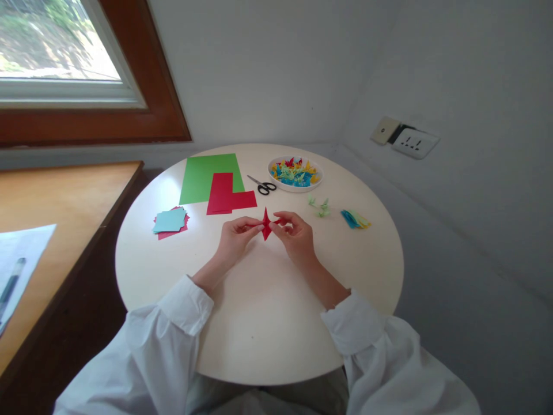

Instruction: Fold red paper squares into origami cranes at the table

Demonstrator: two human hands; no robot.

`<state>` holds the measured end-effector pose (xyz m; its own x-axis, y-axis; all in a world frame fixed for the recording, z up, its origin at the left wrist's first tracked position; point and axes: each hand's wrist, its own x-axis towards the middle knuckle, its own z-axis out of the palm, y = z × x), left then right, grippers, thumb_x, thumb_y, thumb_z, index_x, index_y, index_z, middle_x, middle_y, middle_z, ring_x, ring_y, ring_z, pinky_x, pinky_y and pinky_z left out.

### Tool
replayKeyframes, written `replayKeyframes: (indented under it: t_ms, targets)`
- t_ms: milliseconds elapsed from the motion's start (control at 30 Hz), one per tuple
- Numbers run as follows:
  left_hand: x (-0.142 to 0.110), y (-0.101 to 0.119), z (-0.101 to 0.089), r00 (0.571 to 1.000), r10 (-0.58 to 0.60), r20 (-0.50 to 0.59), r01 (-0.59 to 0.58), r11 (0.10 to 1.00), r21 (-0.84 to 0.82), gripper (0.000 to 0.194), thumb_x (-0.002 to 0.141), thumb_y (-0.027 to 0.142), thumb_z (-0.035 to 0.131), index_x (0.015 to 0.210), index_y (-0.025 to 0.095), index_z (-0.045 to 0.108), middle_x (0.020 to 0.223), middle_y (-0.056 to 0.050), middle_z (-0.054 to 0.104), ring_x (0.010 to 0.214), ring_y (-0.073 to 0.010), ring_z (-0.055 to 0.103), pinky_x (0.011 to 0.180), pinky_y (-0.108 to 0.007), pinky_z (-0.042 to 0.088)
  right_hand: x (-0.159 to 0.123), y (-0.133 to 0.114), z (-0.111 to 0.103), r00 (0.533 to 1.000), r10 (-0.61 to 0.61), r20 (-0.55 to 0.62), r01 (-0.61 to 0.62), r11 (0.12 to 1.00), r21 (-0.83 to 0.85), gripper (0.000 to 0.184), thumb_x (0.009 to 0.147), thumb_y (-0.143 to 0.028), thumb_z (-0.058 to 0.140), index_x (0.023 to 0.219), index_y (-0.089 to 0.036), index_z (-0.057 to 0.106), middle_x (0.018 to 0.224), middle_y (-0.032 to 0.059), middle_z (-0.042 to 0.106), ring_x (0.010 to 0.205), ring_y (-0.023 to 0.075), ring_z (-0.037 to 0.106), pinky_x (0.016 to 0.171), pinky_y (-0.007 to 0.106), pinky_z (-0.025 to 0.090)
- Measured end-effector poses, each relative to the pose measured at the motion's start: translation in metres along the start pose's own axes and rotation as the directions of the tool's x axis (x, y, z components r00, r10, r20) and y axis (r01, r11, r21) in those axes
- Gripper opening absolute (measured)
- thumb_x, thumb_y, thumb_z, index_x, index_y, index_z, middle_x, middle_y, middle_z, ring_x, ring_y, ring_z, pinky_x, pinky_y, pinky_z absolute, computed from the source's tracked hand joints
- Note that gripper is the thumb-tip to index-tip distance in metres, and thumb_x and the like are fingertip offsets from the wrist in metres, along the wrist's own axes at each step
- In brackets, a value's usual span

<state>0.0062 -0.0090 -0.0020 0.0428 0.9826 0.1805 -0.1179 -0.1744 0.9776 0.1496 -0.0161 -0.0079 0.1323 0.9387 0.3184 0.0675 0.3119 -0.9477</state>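
The left hand (235, 235) and right hand (298, 235) each pinch the red folded paper (266, 222) over the desk (263, 323), seemingly part-shaped. Folded pieces (295, 174) (several colours) fill the white dish (295, 189); stacked squares (170, 221) lie flat, apparently not yet folded.

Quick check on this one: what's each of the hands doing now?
Left hand: closed, pinching one side of the folded red paper.
Right hand: closed, pinching the opposite side.
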Motion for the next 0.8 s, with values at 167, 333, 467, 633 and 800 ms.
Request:
replayKeyframes:
  t_ms: [167,333,467,633,800]
  targets:
    - [0.001,-0.004,-0.002,0.980,0.169,-0.103,-0.163,0.984,0.066,0.005,0.060,0.021,0.073,0.064,0.020,0.070,0.075,-0.001,0.057,0.072,-0.0133,0.052,0.066,-0.027,0.041,-0.007,-0.003,0.002,0.964,-0.217,-0.154,0.195,0.969,-0.149,0.018,0.072,-0.032,0.064,0.083,-0.021,0.054,0.081,0.0016,0.055,0.072,0.0141,0.049,0.065,0.029,0.041]
    - [0.001,-0.004,-0.004,0.944,0.280,-0.176,-0.238,0.944,0.227,0.002,0.066,0.020,0.069,0.066,0.022,0.070,0.067,0.001,0.051,0.066,-0.0124,0.047,0.065,-0.028,0.037,-0.013,-0.007,0.003,0.947,-0.319,-0.038,0.300,0.921,-0.251,0.011,0.076,-0.028,0.059,0.081,-0.022,0.051,0.078,0.0008,0.054,0.071,0.0145,0.048,0.065,0.030,0.041]
    - [0.000,-0.002,-0.004,0.929,0.297,-0.222,-0.223,0.926,0.304,0.004,0.068,0.020,0.068,0.065,0.021,0.069,0.064,0.001,0.048,0.065,-0.0128,0.045,0.064,-0.028,0.035,-0.015,-0.008,0.004,0.943,-0.332,0.015,0.322,0.902,-0.288,0.009,0.076,-0.026,0.058,0.082,-0.022,0.051,0.078,0.0008,0.055,0.072,0.0149,0.049,0.064,0.030,0.041]
    - [-0.002,0.000,-0.003,0.925,0.305,-0.228,-0.218,0.916,0.338,0.004,0.069,0.021,0.066,0.065,0.021,0.068,0.065,0.001,0.048,0.067,-0.0138,0.045,0.065,-0.028,0.035,-0.015,-0.009,0.004,0.944,-0.327,0.036,0.323,0.900,-0.293,0.008,0.077,-0.024,0.057,0.082,-0.023,0.052,0.078,0.0009,0.056,0.072,0.0152,0.050,0.064,0.030,0.041]
    - [-0.002,0.002,-0.003,0.927,0.289,-0.237,-0.206,0.924,0.323,0.005,0.068,0.021,0.067,0.063,0.021,0.067,0.065,0.001,0.048,0.066,-0.0137,0.044,0.065,-0.028,0.035,-0.014,-0.007,0.005,0.970,-0.241,-0.017,0.231,0.946,-0.227,0.011,0.076,-0.027,0.058,0.084,-0.022,0.053,0.079,0.0009,0.055,0.072,0.0144,0.050,0.065,0.030,0.041]
